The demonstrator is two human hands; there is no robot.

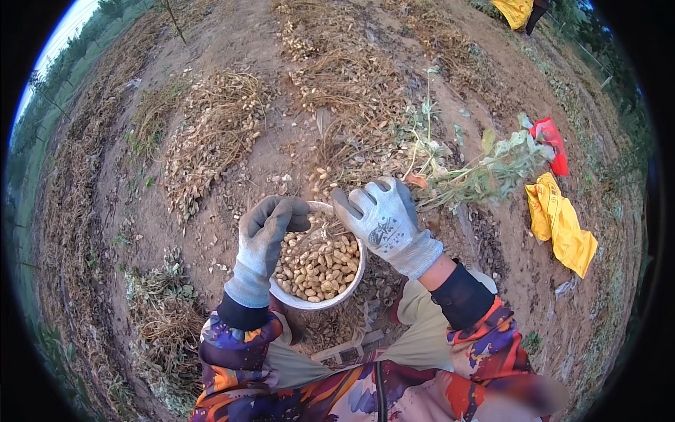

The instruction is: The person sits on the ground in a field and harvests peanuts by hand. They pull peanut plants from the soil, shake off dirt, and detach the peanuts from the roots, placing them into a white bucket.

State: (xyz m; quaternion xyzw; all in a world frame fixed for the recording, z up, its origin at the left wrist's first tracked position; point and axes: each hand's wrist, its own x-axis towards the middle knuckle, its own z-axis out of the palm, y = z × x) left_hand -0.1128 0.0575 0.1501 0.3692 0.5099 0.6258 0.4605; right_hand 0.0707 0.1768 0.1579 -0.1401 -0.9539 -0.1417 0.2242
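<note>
A round white bucket (360,274) stands between my feet, holding many unshelled peanuts (319,266). My left hand (269,232), in a grey-and-white work glove, is over the bucket's left rim with its fingers curled inward; whether anything is inside them is hidden. My right hand (382,221), gloved alike, is at the upper right rim. Its fingers are closed around the thin dry stems of a peanut plant (332,226), whose stringy roots hang over the peanuts.
Heaps of dried peanut plants (216,137) lie ahead and to the left. Leafy green stalks (485,169) spread to the right, near a red plastic bag (551,142) and a yellow sack (560,224). Below the bucket is a slatted frame (348,348). Someone's dark leg (536,16) shows far right.
</note>
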